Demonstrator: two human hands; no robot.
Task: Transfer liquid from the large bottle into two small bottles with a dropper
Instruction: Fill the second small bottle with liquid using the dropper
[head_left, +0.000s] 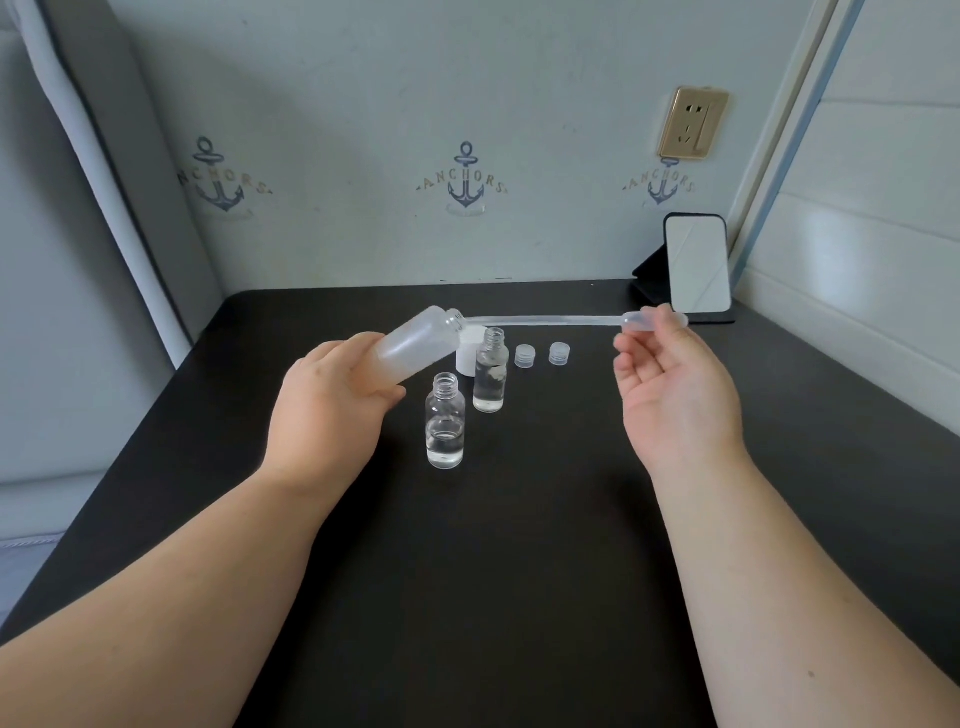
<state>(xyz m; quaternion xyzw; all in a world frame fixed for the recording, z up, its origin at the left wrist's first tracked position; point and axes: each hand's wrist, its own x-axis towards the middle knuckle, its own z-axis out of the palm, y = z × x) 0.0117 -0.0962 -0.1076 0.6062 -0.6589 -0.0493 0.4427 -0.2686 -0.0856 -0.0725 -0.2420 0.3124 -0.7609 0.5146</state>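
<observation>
Frosted translucent plastic formed the large bottle, which was held tilted above the dark counter, its open neck pointing up and to the right. The left hand grasped it around the lower body, fingers wrapped about it. A long clear plastic dropper lay nearly level in the air, its tip at or just inside the mouth of the large bottle; how far it entered could not be told. The right hand pinched the dropper's bulb between thumb and fingertips, palm turned upward, the remaining fingers loosely curled.

Two small clear bottles stood upright and uncapped on the counter below the large bottle. The nearer small bottle held clear liquid to roughly a third of its height. The farther small bottle also held clear liquid; its level could not be read reliably. A white cap stood just behind the farther bottle. Two small translucent ribbed caps sat side by side to the right, apart from the bottles. A black-framed mirror stood propped at the counter's far right corner.
</observation>
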